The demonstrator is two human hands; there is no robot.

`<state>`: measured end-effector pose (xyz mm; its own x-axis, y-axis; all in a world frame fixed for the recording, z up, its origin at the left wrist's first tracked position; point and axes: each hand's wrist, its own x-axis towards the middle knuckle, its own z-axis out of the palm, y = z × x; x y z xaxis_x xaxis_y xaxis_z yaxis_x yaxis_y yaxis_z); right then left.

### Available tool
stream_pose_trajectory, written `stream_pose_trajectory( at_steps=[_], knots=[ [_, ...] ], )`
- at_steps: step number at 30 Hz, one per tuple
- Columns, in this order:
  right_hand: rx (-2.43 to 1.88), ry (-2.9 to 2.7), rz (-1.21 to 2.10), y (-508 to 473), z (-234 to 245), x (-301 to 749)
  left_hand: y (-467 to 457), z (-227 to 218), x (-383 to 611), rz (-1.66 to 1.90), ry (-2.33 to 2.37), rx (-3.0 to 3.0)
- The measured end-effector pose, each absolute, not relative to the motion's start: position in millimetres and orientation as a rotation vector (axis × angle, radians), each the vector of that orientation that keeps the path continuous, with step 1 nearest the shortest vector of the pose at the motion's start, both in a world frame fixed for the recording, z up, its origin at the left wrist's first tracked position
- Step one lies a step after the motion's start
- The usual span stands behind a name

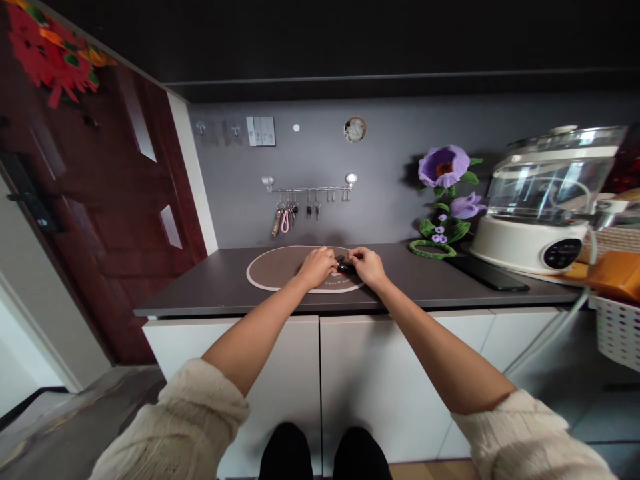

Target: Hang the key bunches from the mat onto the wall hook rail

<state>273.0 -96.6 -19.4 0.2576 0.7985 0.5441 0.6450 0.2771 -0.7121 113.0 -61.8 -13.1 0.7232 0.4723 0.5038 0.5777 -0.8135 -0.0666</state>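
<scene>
Both my hands work over an oval brown mat with a pale rim, which lies on the dark counter. Between them is a small dark, shiny object with a spot of red; it may be a key set, but it is too small to tell. My left hand is closed on its left side, fingers curled. My right hand pinches at its right side, thumb and fingers together. The fingers partly hide the object.
Above the mat, a wall rail carries several hanging keys. To the right are a purple flower decoration, a black phone-like slab, a white-based appliance and a white basket. A dark red door stands left.
</scene>
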Motion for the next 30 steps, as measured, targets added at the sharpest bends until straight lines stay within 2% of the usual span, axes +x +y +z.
stream_pose_trajectory(
  at_steps=[11,30],
  knots=[
    [-1.448,-1.468,0.138,-98,-19,272,-56,-18,115,-0.663,-0.878,-2.715],
    [-1.441,-1.497,0.107,-104,-15,268,-48,-25,114,-1.223,-1.052,-2.579]
  ],
)
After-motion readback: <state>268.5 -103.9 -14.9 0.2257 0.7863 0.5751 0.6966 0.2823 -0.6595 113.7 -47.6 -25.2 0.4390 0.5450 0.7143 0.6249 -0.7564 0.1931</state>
